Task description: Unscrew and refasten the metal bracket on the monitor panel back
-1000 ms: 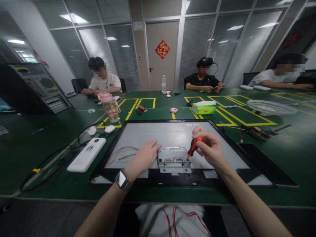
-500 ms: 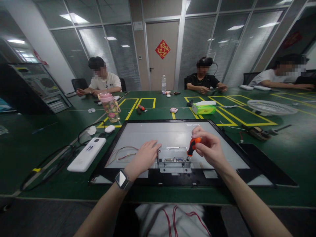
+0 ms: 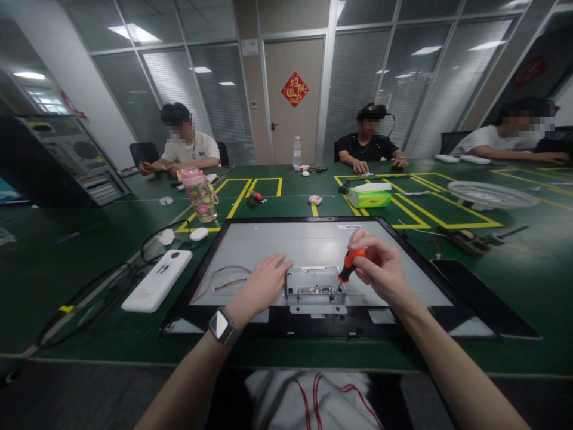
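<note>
A flat grey panel with a black frame [image 3: 286,239] lies on the green table. Near its front edge sits a metal bracket [image 3: 313,278] with connector ports. My left hand [image 3: 264,286], a watch on its wrist, rests on the panel with fingers spread, fingertips at the bracket's left side. Between the fingers of my right hand [image 3: 380,266] is an orange and black screwdriver [image 3: 350,264], tilted, its tip at the right end of the ports. Thin wires [image 3: 228,282] lie on the panel left of my left hand.
On the left are a white power bank [image 3: 157,280], black cables, a pink-lidded bottle [image 3: 199,194] and a computer case. A black slab [image 3: 483,295] lies at the right, tools behind it. A green tissue pack [image 3: 369,196] stands beyond the panel. Three people sit across the table.
Both my hands hold nearly the same places, and the screwdriver has barely moved. Across the table, the hands of the person in black have lowered to the tabletop.
</note>
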`<state>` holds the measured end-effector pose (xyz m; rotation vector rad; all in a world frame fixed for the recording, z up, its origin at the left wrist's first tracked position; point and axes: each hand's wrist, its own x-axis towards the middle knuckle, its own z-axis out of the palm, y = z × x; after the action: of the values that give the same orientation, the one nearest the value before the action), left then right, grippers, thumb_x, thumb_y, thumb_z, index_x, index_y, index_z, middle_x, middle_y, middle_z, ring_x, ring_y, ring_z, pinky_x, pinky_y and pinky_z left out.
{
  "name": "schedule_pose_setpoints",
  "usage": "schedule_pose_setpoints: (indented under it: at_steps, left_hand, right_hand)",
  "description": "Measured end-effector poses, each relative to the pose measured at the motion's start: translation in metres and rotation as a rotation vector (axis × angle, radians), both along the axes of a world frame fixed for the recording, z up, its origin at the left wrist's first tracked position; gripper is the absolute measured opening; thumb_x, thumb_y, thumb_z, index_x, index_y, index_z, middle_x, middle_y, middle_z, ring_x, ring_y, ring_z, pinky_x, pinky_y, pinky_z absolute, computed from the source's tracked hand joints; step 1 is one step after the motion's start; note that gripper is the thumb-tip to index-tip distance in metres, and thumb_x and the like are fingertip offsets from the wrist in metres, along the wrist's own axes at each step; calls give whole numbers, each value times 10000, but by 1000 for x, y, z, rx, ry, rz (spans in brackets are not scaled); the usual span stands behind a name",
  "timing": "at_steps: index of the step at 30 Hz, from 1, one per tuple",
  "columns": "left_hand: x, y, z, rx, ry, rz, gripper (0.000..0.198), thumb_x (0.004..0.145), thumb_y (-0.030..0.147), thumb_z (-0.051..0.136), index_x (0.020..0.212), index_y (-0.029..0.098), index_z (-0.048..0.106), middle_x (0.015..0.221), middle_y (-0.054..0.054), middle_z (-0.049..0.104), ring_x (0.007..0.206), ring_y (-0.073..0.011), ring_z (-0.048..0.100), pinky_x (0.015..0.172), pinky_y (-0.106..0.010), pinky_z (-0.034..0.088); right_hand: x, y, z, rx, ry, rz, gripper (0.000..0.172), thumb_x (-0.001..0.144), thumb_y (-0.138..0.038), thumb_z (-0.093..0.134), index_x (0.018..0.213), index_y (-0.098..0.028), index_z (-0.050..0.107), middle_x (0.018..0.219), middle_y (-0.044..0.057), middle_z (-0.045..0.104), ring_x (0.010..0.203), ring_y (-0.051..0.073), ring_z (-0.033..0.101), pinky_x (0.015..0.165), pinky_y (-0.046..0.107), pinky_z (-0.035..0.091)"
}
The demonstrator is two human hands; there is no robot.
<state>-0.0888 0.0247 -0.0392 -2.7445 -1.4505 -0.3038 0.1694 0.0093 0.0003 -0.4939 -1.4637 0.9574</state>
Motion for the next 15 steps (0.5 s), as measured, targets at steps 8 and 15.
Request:
schedule_pose_setpoints:
  at_steps: [8,15]
  left_hand:
    - [0,1,-1,-14,-6,4,414,933,128,385,1325,155,515,1412,-142,493,1292,-247,472,1102,-412,354]
    - [0,1,-1,5,-4,0,405,930,126,407,1318,163,516,1395,-134,511,1285,-236,481,1100,-402,359]
  right_hand:
    - [-1,-4,3,2,-71,-36,150,928,-303,572,1035,-252,664,934,31,610,415,30,446,312,166,310]
    - [-3,-5,5,90,-121,-75,146,880,-256,641,1009,-274,708,967,30,594,455,35,449,335,179,333]
